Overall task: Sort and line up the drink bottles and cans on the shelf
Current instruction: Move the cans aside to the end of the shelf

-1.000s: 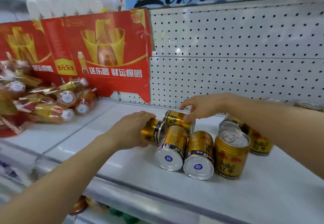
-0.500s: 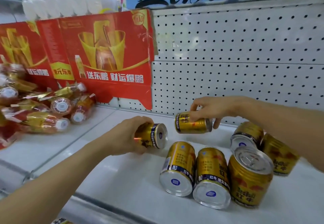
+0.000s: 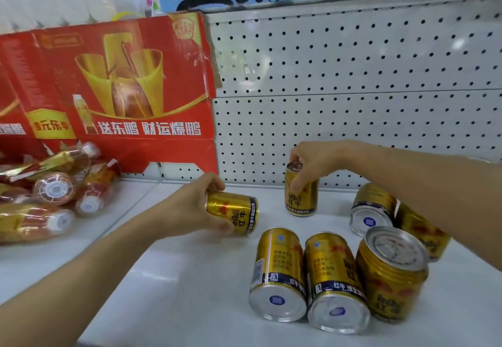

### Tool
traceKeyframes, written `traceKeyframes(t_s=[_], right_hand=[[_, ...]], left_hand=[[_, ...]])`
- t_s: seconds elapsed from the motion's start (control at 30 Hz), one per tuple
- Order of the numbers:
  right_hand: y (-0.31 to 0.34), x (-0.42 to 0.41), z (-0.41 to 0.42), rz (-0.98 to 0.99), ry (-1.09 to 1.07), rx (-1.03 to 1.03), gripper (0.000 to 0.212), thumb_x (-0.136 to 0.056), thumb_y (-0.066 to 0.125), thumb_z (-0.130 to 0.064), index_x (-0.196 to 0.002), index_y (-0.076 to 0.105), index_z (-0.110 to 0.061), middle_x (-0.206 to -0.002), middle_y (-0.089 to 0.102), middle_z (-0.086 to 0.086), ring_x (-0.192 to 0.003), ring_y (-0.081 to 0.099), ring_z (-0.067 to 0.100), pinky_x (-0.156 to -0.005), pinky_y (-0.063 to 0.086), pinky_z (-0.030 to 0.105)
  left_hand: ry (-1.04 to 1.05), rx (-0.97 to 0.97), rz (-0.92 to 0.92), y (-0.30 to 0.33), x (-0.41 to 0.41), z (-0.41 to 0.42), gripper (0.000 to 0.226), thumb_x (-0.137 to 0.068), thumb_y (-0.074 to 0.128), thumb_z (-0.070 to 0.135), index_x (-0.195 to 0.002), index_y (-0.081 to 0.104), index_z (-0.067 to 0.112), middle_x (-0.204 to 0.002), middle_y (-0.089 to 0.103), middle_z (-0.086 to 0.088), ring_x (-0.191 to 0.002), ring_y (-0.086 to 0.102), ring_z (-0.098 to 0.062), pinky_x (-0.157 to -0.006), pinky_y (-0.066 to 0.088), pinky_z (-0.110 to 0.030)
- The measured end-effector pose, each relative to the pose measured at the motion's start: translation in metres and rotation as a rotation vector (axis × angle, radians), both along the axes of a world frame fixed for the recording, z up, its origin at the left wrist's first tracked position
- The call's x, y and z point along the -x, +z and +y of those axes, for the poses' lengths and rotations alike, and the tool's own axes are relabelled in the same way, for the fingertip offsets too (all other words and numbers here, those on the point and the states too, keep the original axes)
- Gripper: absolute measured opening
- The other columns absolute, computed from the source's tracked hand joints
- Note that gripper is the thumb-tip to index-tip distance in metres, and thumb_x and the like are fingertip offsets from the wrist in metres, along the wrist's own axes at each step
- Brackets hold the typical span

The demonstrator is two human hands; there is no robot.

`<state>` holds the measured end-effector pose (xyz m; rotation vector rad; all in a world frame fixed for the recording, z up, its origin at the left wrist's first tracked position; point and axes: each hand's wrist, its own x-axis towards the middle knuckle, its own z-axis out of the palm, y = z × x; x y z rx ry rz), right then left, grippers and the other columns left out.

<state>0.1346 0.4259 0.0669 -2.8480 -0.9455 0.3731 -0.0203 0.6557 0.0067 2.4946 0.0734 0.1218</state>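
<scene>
Head view is looking down onto a white shelf [image 3: 163, 278] backed by a white pegboard panel [image 3: 353, 75]. At the far middle of the shelf, the right hand [image 3: 315, 162] is gripping an upright gold can [image 3: 301, 194] from above, fingers and thumb curling round its top rim; the can's base is sitting on the shelf close to the pegboard. Left of it and a little nearer, the left hand [image 3: 190, 208] is holding a second gold can [image 3: 233, 215] on its side, fingers wrapping round its left end, its base pointing right; whether it is touching the shelf cannot be told.

Near the front right, two gold cans are lying side by side, touching, bases facing the camera: the left lying can [image 3: 279, 273] and the right lying can [image 3: 334, 284]. Just right of them a standing can [image 3: 391, 273] is showing its pull-tab lid. Behind it, under the right forearm, another lying can [image 3: 370, 208] is showing its base, with a further can [image 3: 423, 230] just beside it.

At the far left a red carton [image 3: 108, 88] is standing against the back, and wrapped bottles [image 3: 49, 200] are lying heaped below it.
</scene>
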Motion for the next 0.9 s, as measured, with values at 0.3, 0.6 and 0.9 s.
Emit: traceKeyframes(t_s=[0.3,0.6,0.9], right_hand=[[0.009,0.003,-0.038,-0.035,-0.066,-0.056,0.076,-0.089,0.056,-0.06,-0.145,0.04,-0.011,-0.144,0.047,0.005,-0.125,0.05,0.023,-0.104,0.041,0.038],[0.001,0.006,-0.08,-0.112,-0.268,0.459,0.052,-0.093,0.042,-0.064,-0.093,0.049,-0.013,-0.091,0.054,-0.001,-0.079,0.062,0.02,-0.082,0.051,0.036],[-0.018,0.012,-0.056,0.027,-0.287,0.284,0.055,-0.079,0.07,-0.053,-0.109,0.052,-0.01,-0.092,0.061,0.011,-0.061,0.065,0.025,-0.056,0.053,0.028]], left_hand=[[-0.014,-0.093,-0.033,0.022,-0.046,-0.029,0.071,-0.061,0.09,0.037,-0.122,0.054,0.028,-0.112,0.062,0.007,-0.096,0.06,-0.01,-0.071,0.053,-0.023],[0.023,-0.05,-0.05,0.008,-0.07,-0.045,0.097,-0.062,0.089,0.038,-0.145,0.041,0.025,-0.134,0.055,0.001,-0.112,0.056,-0.016,-0.089,0.05,-0.029],[0.108,0.003,-0.264,-0.003,-0.031,-0.047,0.081,-0.075,0.077,0.048,-0.144,0.038,0.03,-0.144,0.04,0.002,-0.133,0.037,-0.019,-0.107,0.039,-0.048]])
